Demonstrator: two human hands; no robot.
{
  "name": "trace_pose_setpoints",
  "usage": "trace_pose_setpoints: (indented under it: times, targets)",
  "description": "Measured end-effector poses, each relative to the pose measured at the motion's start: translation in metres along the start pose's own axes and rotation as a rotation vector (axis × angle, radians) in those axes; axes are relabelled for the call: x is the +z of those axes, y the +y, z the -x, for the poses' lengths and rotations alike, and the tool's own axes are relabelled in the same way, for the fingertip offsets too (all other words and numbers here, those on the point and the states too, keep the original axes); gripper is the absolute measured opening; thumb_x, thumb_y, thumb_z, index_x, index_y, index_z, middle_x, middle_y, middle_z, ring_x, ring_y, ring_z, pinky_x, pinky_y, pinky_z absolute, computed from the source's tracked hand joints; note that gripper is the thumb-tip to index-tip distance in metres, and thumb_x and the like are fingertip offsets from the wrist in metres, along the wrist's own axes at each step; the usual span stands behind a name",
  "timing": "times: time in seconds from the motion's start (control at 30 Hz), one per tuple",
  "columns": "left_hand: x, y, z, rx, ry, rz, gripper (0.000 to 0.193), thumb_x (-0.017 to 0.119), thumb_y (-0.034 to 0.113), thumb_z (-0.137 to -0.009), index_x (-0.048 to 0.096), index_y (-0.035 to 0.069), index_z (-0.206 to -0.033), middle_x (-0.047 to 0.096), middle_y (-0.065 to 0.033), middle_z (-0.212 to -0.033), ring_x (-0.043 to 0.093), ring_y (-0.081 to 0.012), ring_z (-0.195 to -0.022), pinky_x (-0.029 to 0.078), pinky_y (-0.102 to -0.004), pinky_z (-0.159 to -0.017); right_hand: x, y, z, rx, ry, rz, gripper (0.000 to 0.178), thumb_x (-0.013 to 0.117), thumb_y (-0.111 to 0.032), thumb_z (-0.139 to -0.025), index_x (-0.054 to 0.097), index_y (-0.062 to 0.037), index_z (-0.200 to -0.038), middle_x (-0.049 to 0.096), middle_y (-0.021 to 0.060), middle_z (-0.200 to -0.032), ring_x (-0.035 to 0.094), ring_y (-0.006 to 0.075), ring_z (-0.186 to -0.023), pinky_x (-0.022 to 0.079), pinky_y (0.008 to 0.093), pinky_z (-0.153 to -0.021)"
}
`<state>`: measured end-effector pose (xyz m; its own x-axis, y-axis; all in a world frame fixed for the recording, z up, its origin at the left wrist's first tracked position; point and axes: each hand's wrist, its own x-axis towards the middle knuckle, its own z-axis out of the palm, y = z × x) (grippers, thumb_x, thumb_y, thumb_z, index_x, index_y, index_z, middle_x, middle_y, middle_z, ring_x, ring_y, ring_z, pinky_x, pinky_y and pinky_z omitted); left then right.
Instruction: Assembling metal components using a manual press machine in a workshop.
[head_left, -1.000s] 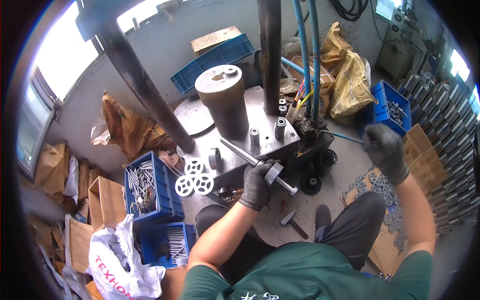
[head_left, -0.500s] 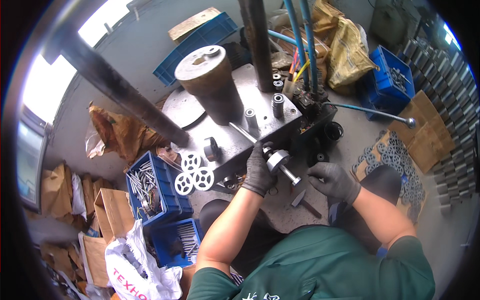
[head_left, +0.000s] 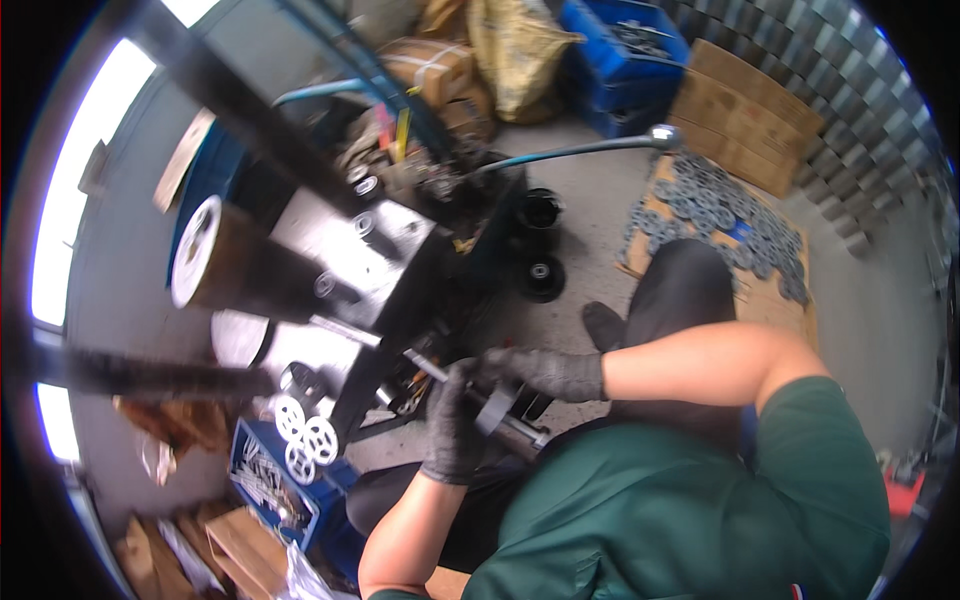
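My left hand (head_left: 455, 430), in a dark grey work glove, is wrapped round a metal shaft (head_left: 428, 367). A pale, wide ring-shaped part (head_left: 494, 411) sits round the shaft, which slants down toward my lap. My right hand (head_left: 535, 372), gloved alike, meets the left hand at the shaft from the right. Its fingers look bent together; blur and the left hand hide what they hold. Ahead of both hands, a separate bright rod (head_left: 345, 331) lies at the edge of the metal bench (head_left: 400, 228).
On the bench stand a thick cylinder (head_left: 245, 262) and small bearing stacks (head_left: 368, 232); white spoked discs (head_left: 306, 440) are at its near-left corner. A blue bin (head_left: 318, 505) of rods sits lower left. Grey ring parts (head_left: 715, 205) cover cardboard at right. A ball-ended lever (head_left: 590, 152) juts out.
My right hand has come left to meet my left hand at the shaft. Both hands and the shaft are now closer to my body. The view has swung right.
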<state>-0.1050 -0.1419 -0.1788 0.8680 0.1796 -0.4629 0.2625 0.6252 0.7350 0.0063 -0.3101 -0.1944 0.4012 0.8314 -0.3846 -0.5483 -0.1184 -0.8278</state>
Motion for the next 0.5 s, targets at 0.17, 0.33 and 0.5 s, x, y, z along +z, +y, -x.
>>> trace_pose_setpoints:
  times: [0.17,0.33,0.5]
  targets:
    - [0.003,0.002,-0.011,0.296,0.039,-0.290,0.042,0.068,0.030,-0.102,0.061,0.001,-0.132,0.067,-0.0084,-0.112,0.065,-0.0200,-0.101,0.053,-0.0344,-0.092,0.004,0.014,-0.024,0.020,-0.143,-0.318,0.041,0.050,-0.047,-0.108,0.069,-0.0117,-0.118,0.072,0.0012,-0.106,0.067,0.0131,-0.092,0.056,0.0310,-0.078]
    - [0.007,0.010,-0.026,0.752,-0.119,-0.797,0.068,0.061,0.049,-0.104,0.050,-0.004,-0.145,0.064,-0.0144,-0.126,0.063,-0.0219,-0.110,0.052,-0.0358,-0.098,-0.011,-0.002,-0.012,-0.434,0.061,0.341,0.024,0.061,-0.023,-0.099,0.065,-0.0085,-0.118,0.072,0.0090,-0.102,0.071,0.0295,-0.095,0.057,0.0387,-0.082]
    - [-0.005,0.015,-0.056,0.813,-0.189,-0.991,0.059,0.061,0.040,-0.107,0.052,-0.006,-0.143,0.066,-0.0155,-0.129,0.064,-0.0235,-0.116,0.052,-0.0382,-0.100,-0.048,-0.007,0.009,-1.177,0.455,1.026,0.017,0.065,-0.019,-0.096,0.067,-0.0093,-0.110,0.068,0.0110,-0.097,0.070,0.0310,-0.096,0.058,0.0401,-0.084]
